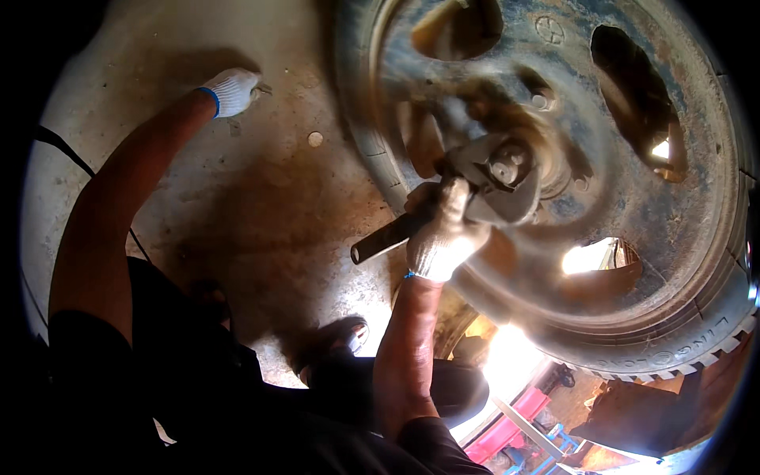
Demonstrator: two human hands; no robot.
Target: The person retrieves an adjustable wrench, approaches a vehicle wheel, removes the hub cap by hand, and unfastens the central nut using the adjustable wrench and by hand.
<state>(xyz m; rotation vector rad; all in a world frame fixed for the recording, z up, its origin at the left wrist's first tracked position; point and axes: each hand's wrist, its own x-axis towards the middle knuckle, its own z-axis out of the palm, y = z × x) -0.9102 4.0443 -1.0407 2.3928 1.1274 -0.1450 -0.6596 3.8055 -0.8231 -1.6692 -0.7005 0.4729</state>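
My right hand (447, 237), in a white knit glove, is closed around a tool with a dark bar-like handle (381, 241) that has a hole at its end. The tool's grey, blocky head (504, 176) is in front of the hub of a big wheel (546, 261); blur hides its exact kind and whether it touches. My left hand (233, 92), gloved in white with a blue cuff, reaches out at the far left over the floor. Its fingers are closed on a small, dark, thin piece (264, 89), too small to name. Wheel nuts (540, 101) show around the hub.
A black tire (673, 352) surrounds the rusty steel rim with oval openings. A pale round spot (315, 139) marks the stained concrete floor (261, 198). My shoe (348, 336) rests below. Red and blue items (511, 431) lie at the lower right beside bright light.
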